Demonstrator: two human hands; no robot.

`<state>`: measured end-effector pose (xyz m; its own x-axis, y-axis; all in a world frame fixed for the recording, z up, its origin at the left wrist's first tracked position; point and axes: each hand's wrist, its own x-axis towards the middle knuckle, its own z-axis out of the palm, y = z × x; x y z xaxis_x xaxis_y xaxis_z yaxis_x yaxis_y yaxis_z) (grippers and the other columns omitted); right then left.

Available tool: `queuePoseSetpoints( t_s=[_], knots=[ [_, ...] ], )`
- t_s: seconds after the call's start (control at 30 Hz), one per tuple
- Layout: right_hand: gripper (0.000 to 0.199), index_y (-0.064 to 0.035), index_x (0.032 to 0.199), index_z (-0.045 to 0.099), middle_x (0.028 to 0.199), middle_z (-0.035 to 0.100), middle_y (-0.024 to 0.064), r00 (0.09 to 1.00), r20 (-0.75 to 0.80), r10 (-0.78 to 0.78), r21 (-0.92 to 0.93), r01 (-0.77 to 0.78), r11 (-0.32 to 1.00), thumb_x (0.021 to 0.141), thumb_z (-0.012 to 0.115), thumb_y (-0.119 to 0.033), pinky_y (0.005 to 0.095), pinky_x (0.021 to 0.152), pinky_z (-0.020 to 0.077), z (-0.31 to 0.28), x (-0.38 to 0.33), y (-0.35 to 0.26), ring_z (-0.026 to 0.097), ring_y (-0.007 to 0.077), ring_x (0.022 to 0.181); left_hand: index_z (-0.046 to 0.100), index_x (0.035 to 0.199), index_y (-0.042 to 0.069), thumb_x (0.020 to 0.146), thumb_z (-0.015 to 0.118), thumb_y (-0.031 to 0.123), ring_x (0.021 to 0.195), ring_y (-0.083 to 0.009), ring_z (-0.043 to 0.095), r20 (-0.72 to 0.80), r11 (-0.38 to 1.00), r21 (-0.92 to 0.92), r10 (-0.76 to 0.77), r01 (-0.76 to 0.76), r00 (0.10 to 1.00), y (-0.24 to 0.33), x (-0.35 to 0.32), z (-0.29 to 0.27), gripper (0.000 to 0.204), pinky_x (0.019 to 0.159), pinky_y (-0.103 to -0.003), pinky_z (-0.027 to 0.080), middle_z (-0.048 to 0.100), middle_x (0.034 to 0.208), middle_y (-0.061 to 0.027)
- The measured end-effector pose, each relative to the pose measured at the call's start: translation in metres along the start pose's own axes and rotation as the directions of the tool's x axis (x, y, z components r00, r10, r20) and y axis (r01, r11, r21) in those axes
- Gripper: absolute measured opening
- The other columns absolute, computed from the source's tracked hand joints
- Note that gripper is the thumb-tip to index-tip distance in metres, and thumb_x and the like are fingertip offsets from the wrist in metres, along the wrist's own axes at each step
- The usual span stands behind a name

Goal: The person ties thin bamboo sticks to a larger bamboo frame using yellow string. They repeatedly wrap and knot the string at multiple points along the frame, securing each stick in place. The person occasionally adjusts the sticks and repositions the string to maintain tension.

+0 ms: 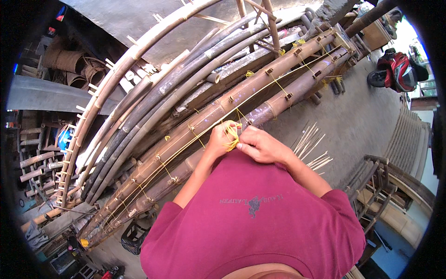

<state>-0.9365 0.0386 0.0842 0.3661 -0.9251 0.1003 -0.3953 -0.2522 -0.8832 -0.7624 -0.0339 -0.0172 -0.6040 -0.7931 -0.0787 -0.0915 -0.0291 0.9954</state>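
Two long bamboo poles lie side by side in front of me, a farther brown one (204, 122) and a nearer darker one (258, 114). Both have slots cut along them, and thin yellow string (267, 89) runs between and around them. My left hand (218, 141) is closed on a bundle of yellow string (232, 140), against the nearer pole. Beside it, my right hand (262, 144) has its fingers curled together at the same pole. What its fingertips pinch is hidden.
Several curved bamboo poles (153, 100) lie beyond, with a long pegged arc (88, 107). Thin sticks (309, 142) are spread on the floor at my right. A red motorcycle (403, 74) stands far right, a bamboo frame (378, 186) nearer. A black crate (134, 236) sits lower left.
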Motion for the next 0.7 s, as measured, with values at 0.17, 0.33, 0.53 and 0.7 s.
queuePoseSetpoints(
  t_s=[0.17,0.33,0.53,0.7],
  knots=[
    [0.014,-0.0049,0.086,0.061,0.087,0.060,0.0097,0.998,-0.042,-0.056,-0.100,0.052,0.994,0.091,0.058,-0.018,0.0412,0.093,0.0386,0.004,-0.020,0.004,0.053,0.0302,0.100,0.066,0.103,-0.002,0.093,0.054,0.011,0.087,-0.0112,0.061,0.124,0.977,-0.049,-0.202,0.210,0.971,-0.003,-0.001,-0.011,0.020,0.080,-0.027,0.049,0.068,0.094,-0.0060],
    [0.015,-0.0042,0.096,0.065,0.093,0.063,0.0095,0.981,-0.194,-0.003,0.073,0.018,0.997,0.091,0.057,-0.016,0.0393,0.097,0.0372,0.013,-0.033,0.023,0.055,0.0264,0.112,0.067,0.108,0.001,0.102,0.045,0.026,0.101,-0.0152,0.059,0.059,0.970,-0.240,-0.012,0.026,0.998,0.006,0.032,-0.007,0.034,0.091,-0.030,0.045,0.066,0.106,-0.0061],
    [0.027,-0.0005,0.091,0.059,0.084,0.058,0.0064,0.800,-0.437,0.411,0.796,0.132,0.591,0.099,0.043,-0.022,0.0276,0.085,0.0403,0.022,-0.038,0.034,0.052,0.0131,0.080,0.069,0.093,0.001,0.103,0.036,0.046,0.089,-0.0159,0.060,0.357,0.991,0.120,-0.094,0.054,0.929,-0.007,0.075,0.004,0.057,0.083,-0.032,0.045,0.069,0.093,-0.0075],
    [0.028,-0.0093,0.070,0.041,0.063,0.037,-0.0007,0.702,-0.548,0.455,0.826,0.365,0.430,0.097,0.040,-0.017,0.0389,0.094,0.0404,0.020,-0.025,0.035,0.043,0.0147,0.067,0.060,0.064,0.000,0.095,0.054,0.042,0.050,-0.0144,0.047,0.127,0.917,0.396,0.001,-0.051,0.992,0.005,0.092,0.025,0.052,0.050,-0.036,0.039,0.046,0.052,-0.0092]
  ],
)
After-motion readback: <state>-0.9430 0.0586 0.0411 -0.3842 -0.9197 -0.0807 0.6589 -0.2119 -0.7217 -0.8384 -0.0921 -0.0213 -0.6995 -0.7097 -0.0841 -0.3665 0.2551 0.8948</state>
